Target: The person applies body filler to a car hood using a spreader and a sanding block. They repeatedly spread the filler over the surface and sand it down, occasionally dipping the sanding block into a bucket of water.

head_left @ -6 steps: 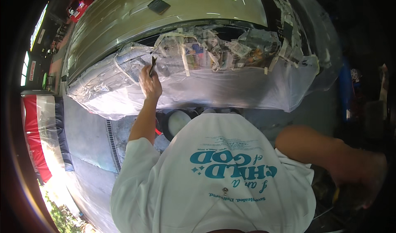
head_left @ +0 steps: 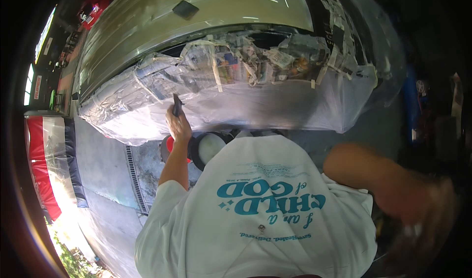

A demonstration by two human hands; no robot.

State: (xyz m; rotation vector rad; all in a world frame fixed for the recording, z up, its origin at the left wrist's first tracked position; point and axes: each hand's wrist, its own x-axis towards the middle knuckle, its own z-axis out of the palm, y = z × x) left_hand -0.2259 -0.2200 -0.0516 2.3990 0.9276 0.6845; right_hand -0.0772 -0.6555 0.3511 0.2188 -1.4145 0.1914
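Observation:
My left hand [head_left: 180,126] is raised in front of a vehicle's masked side. Its fingers are closed on a thin dark flat piece [head_left: 176,104], seen nearly edge-on, whose exact kind I cannot make out. Clear plastic sheeting [head_left: 275,108] hangs just beyond that hand, with taped newspaper [head_left: 231,64] along its upper part. Far to the right, in shadow, my right hand [head_left: 423,214] is smeared by motion. Its fingers and anything in them cannot be made out. A dark square pad [head_left: 185,10] lies on the vehicle's dull olive-coloured panel [head_left: 246,2].
Two round containers stand low by my body: a dark-rimmed one with pale contents [head_left: 210,147] and a red one [head_left: 170,144]. A floor grate [head_left: 135,179] runs at the left beside a red, white and dark-blue cover [head_left: 46,165]. Dim clutter, including a blue object [head_left: 409,106], stands at right.
My left hand has come down and slightly nearer to me with the dark piece, which has turned in the grip. My right hand has shifted a little and stays blurred.

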